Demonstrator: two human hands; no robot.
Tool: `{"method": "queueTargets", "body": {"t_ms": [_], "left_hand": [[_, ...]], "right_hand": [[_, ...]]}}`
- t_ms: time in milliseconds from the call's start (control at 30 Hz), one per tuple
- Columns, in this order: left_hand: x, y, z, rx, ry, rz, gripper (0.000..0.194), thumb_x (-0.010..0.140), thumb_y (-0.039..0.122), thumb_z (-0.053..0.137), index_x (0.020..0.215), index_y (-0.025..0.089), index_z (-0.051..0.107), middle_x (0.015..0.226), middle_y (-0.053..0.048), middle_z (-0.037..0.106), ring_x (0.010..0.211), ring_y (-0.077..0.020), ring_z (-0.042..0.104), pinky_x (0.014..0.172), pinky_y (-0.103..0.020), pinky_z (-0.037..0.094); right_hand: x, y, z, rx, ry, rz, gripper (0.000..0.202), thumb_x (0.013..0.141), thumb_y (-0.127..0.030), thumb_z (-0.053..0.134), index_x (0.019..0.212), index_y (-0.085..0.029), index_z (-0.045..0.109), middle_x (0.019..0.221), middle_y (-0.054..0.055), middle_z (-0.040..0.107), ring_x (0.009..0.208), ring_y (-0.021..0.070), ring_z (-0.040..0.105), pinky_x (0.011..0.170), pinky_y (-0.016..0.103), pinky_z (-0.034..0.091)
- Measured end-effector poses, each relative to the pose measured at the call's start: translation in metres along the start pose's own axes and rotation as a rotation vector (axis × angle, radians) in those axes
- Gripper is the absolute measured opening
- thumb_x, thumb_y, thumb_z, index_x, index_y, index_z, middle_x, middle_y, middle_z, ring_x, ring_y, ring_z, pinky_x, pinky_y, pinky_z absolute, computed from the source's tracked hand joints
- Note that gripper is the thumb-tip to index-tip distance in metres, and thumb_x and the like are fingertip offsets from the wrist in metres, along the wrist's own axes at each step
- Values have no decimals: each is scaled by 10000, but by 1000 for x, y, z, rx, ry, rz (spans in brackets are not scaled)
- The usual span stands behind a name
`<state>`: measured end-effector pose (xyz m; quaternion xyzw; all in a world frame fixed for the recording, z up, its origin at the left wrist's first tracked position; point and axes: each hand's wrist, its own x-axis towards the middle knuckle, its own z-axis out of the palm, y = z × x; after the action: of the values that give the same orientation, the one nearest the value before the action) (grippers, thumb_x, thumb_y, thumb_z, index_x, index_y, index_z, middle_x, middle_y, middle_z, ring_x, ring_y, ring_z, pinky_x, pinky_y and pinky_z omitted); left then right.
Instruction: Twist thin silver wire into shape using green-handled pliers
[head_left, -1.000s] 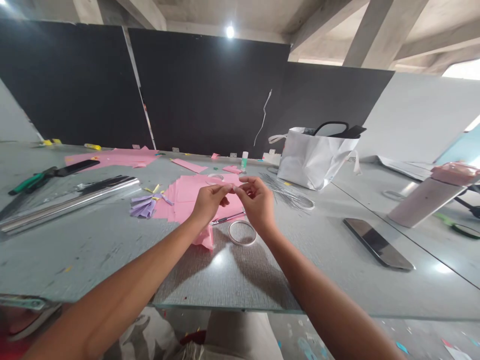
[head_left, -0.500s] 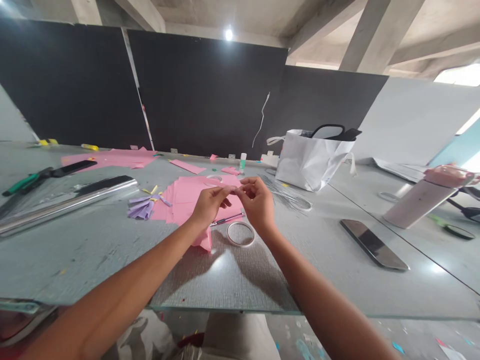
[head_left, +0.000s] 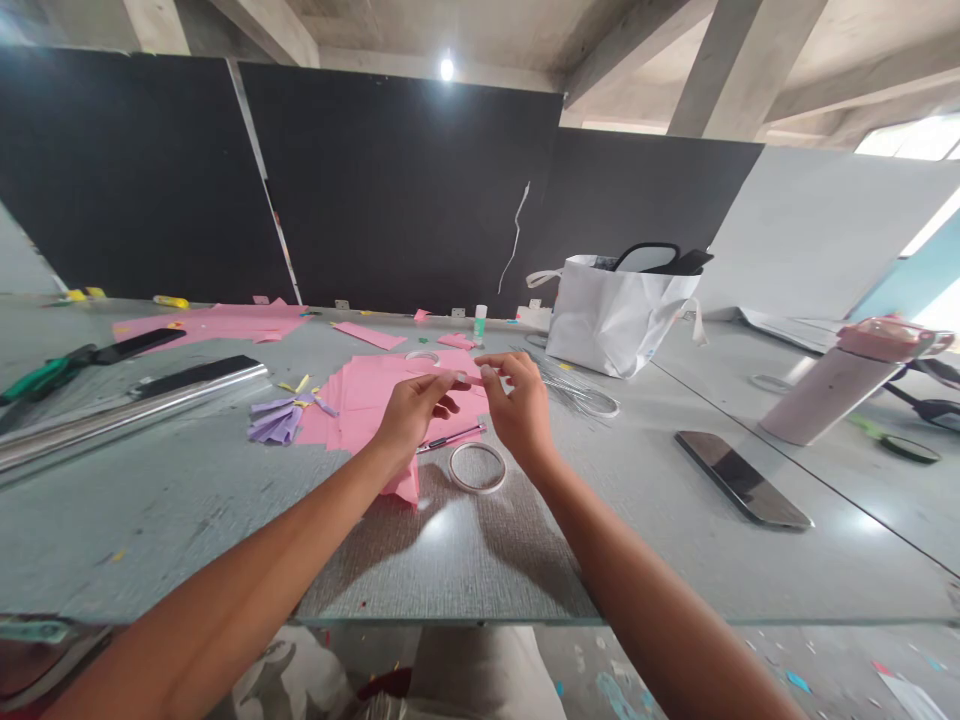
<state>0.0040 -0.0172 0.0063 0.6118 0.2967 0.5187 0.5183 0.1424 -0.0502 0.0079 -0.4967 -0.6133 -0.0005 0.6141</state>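
Note:
Above the pink paper sheets point(head_left: 360, 400), my left hand point(head_left: 414, 408) pinches a narrow pink paper strip point(head_left: 471, 379) between thumb and fingers. My right hand point(head_left: 517, 402) closes on the strip's other end, its fingertips a short gap from the left ones. Much of the strip is hidden by the fingers. A pen point(head_left: 452, 438) lies on the sheets below my hands. Nearer to me, a silvery ring, like a tape roll point(head_left: 478, 468), lies flat on the table. A bunch of purple paper point(head_left: 276, 420) with yellow bits rests left of the sheets.
A white bag point(head_left: 619, 315), a bundle of thin wires point(head_left: 577, 392), a phone point(head_left: 739, 478) and a pink bottle point(head_left: 825, 385) are on the right. On the left lie a metallic roll point(head_left: 135, 410) and green-handled cutters point(head_left: 49, 372). A glue stick point(head_left: 480, 320) stands at the back.
My fingertips have moved slightly apart, and more of the pink strip shows between them. The view has shifted a little; the things on the table stay where they were.

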Motion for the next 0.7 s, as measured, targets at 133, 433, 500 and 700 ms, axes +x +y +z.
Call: {"method": "queueTargets", "body": {"t_ms": [133, 433, 500, 700], "left_hand": [[1, 0, 0, 11, 30, 16, 349, 699, 497, 702, 794, 165, 752, 755, -57, 698, 593, -111, 542, 597, -260, 449], [4, 2, -5, 108, 6, 39, 366, 661, 505, 734, 711, 143, 734, 661, -44, 667, 545, -106, 532, 565, -258, 444], [6, 3, -6, 168, 24, 51, 368, 608, 496, 772, 659, 136, 718, 603, -36, 646, 539, -111, 533, 554, -254, 437], [7, 3, -6, 136, 158, 10, 363, 621, 495, 757, 638, 138, 689, 572, -11, 609, 500, -90, 503, 531, -239, 420]], "right_hand": [[0, -1, -2, -28, -74, -14, 214, 868, -394, 585, 760, -231, 672, 876, 57, 685, 897, 230, 578, 870, 426, 414], [2, 4, 0, 62, -217, 16, 163, 850, -303, 608, 728, -224, 682, 817, 32, 682, 831, 191, 594, 783, 377, 494], [2, 5, 0, 39, -227, 1, 141, 848, -246, 587, 742, -224, 678, 831, 34, 679, 840, 197, 593, 781, 381, 499], [-4, -13, 0, -112, 68, -160, 135, 848, -211, 567, 902, -241, 687, 945, 69, 655, 903, 215, 590, 825, 389, 475]]}}
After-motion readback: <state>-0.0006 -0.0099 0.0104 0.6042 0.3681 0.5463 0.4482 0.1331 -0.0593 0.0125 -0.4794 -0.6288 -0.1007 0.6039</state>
